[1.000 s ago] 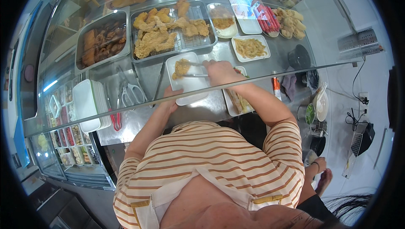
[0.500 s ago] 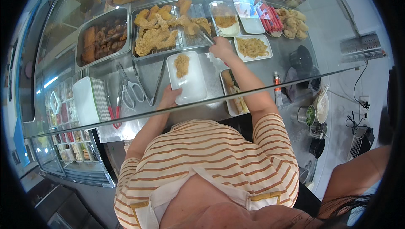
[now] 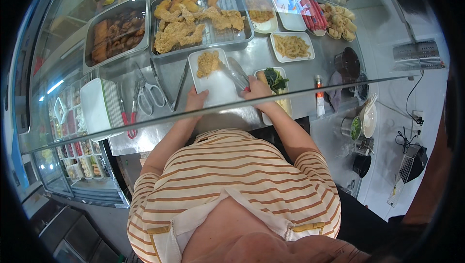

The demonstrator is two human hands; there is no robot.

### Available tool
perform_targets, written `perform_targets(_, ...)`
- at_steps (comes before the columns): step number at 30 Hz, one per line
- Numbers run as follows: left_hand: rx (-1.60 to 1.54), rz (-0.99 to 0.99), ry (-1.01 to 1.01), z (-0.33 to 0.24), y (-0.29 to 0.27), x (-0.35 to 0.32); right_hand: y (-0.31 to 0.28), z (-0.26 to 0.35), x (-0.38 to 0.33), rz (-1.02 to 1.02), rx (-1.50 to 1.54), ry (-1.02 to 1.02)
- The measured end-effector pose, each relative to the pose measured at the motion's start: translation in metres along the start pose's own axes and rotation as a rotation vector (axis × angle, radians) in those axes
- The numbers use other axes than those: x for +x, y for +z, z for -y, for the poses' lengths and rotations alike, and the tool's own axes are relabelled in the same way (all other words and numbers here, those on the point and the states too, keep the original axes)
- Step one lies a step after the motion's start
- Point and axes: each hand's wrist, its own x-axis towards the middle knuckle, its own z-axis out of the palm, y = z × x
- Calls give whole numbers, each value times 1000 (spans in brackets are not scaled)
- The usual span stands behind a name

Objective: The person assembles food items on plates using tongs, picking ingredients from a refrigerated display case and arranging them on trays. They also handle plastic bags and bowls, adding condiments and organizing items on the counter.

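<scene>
My left hand point(image 3: 196, 100) is closed on the lower left edge of a white rectangular tray point(image 3: 213, 93). Breaded fried chicken point(image 3: 208, 63) lies at the tray's far end. In my right hand point(image 3: 258, 90) is a pair of metal tongs point(image 3: 237, 75), its tips pointing away from me beside the tray's right edge. Nothing can be made out between the tips. Beyond the tray, a large metal pan point(image 3: 227, 40) holds more fried chicken pieces on a rack. A dish with dark leafy greens point(image 3: 276, 79) sits just right of my right hand, partly covered by it.
A glass edge point(image 3: 164, 116) crosses above my forearms. To the left are stacked white trays point(image 3: 99, 105), scissors point(image 3: 151, 99) and more tongs point(image 3: 180, 88). A pan of brown braised food point(image 3: 118, 37) and a dish of pale strips point(image 3: 292, 47) stand farther back. Someone's arm shows at far right.
My right hand has drawn the tongs back from the fried chicken pan to the white tray. More chicken now lies on that tray. The leafy greens at right have come into view.
</scene>
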Motion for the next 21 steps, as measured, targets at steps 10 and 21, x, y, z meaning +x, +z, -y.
perform_targets(10, 581, -74, 45, -17, -10, -3, -1, 3, -8, 99, -115, -115)
perform_targets(21, 576, -136, 87, -5, -23, 9, -43, 4, 106, -172, 778, 172)
